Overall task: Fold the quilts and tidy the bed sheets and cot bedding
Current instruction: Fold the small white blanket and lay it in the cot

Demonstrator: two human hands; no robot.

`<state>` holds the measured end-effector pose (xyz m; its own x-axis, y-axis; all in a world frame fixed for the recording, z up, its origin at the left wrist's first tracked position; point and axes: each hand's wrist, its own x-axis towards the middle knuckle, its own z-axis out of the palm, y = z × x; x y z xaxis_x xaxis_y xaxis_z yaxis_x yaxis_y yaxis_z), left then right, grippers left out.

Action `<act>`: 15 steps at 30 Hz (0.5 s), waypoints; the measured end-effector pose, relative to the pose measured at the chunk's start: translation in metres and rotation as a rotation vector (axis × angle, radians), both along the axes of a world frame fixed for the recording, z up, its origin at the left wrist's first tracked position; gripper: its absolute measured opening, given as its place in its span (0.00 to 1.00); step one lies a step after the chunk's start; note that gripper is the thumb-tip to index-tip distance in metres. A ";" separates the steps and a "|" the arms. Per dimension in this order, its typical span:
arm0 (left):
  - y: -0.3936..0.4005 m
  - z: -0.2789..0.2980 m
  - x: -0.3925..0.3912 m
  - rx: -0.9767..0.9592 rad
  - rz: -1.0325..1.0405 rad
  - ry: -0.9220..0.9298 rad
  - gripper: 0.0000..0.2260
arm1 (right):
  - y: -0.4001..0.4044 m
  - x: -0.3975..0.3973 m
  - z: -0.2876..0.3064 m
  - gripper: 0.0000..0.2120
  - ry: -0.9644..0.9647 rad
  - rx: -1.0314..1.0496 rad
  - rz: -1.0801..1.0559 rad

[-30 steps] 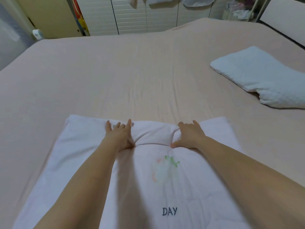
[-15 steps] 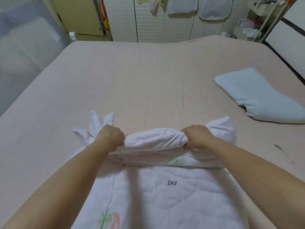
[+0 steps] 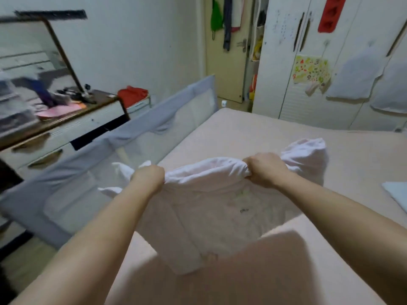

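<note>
Both hands were clenched on the bunched top edge of a white quilt [image 3: 220, 208], lifted above the pink bed sheet [image 3: 253, 137]. The left hand [image 3: 148, 177] had its fingers curled tight round a gathered wad of fabric, with loose corners of the quilt sticking out past it toward the bed's edge. The right hand [image 3: 265, 170] gripped the same edge further along, fingers wrapped under the roll of cloth, and a puffed fold of quilt bulged beyond it. Between the two fists the edge hung as a thick rolled band. Below it the rest of the quilt draped downward, faint green print and small dark lettering showing on its face, and its lower end lay on the sheet close to the person. A grey padded bed rail [image 3: 141, 137] ran along the left side of the bed. Beyond it stood a desk [image 3: 66, 126] with a mirror and clutter on top. A white wardrobe [image 3: 286, 84] stood past the foot of the bed, and the corner of a pale blue pillow [image 3: 396, 194] showed at the right edge.
</note>
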<state>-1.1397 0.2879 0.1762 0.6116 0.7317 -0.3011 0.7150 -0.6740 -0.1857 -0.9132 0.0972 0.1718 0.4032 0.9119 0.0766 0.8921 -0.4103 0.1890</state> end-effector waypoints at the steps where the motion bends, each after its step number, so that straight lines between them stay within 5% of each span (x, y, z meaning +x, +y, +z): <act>1: 0.016 0.012 -0.037 0.046 0.049 -0.032 0.14 | 0.023 -0.030 0.015 0.13 -0.009 0.026 0.048; 6: 0.047 0.070 -0.242 -0.101 0.352 -0.162 0.15 | 0.133 -0.200 0.057 0.21 0.166 0.117 0.138; 12: 0.005 0.081 -0.427 -0.318 0.706 -0.790 0.12 | 0.221 -0.406 0.069 0.16 0.495 0.100 0.386; 15: -0.005 0.073 -0.497 -0.237 0.872 -0.759 0.11 | 0.251 -0.492 0.071 0.17 0.502 0.004 0.472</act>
